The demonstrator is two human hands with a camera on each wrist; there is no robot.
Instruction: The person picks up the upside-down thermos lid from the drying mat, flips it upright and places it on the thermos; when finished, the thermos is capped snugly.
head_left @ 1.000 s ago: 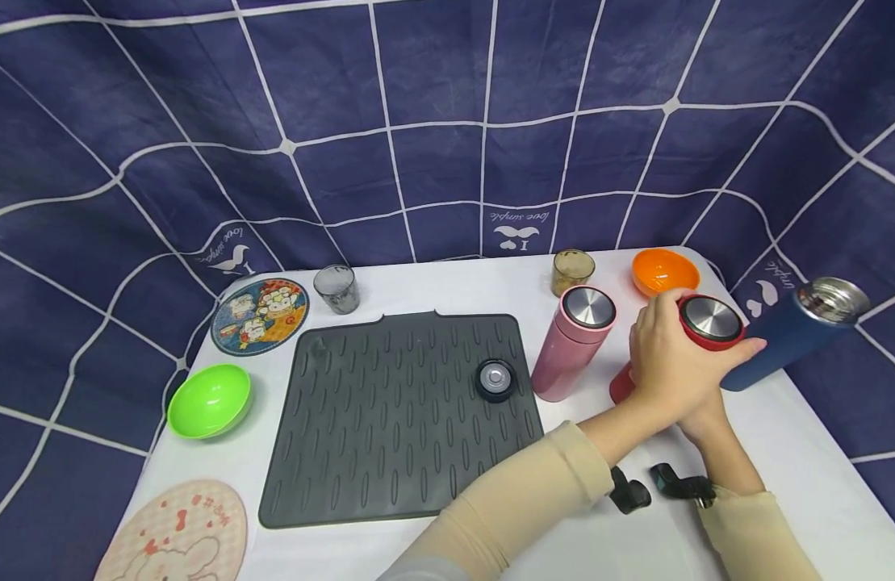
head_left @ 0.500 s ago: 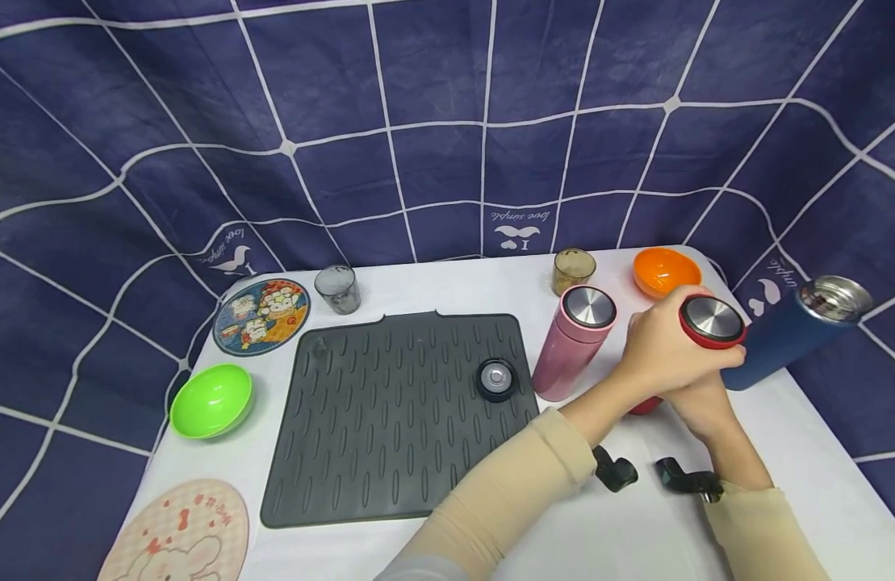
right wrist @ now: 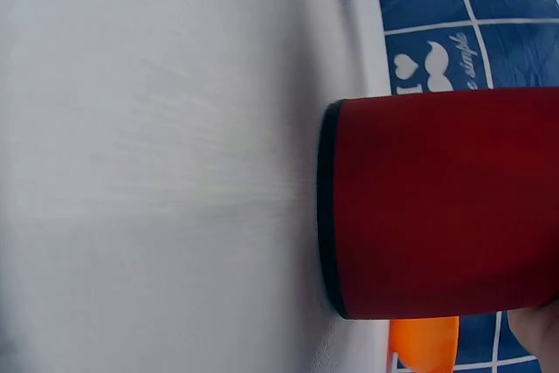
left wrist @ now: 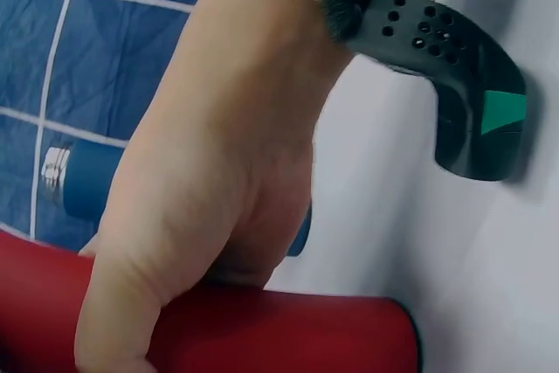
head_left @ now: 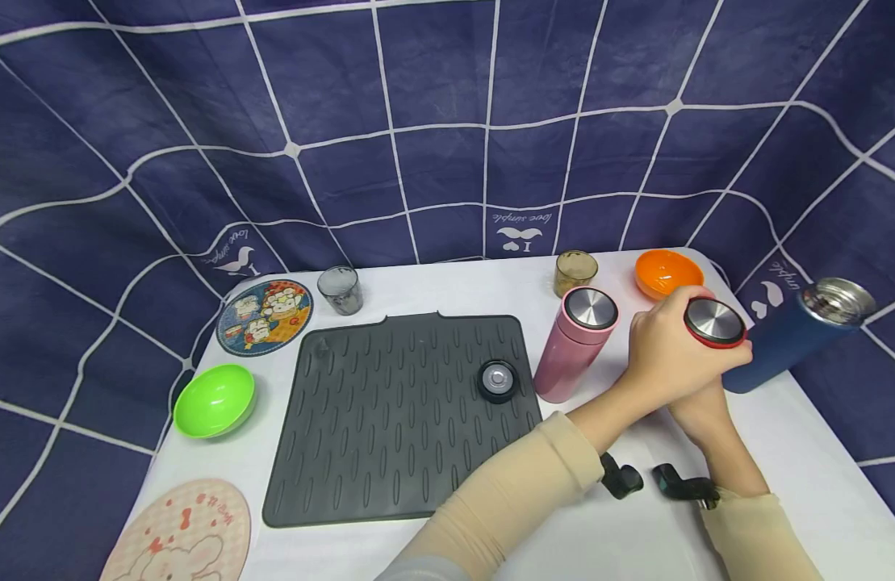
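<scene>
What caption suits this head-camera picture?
Left hand and right hand grip a red bottle between a pink bottle and blue bottle.

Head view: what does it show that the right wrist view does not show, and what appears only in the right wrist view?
Only the head view shows the gray mat, black cap, green bowl, gray cup, yellow cup, patterned round mat, pink round mat, blue bottle and the lids of the red bottle and pink bottle.

Only the right wrist view shows the dark bottom edge of both these bottles.

Both share the red bottle, pink bottle, orange bowl, white table, blue cloth and part of a hand.
</scene>
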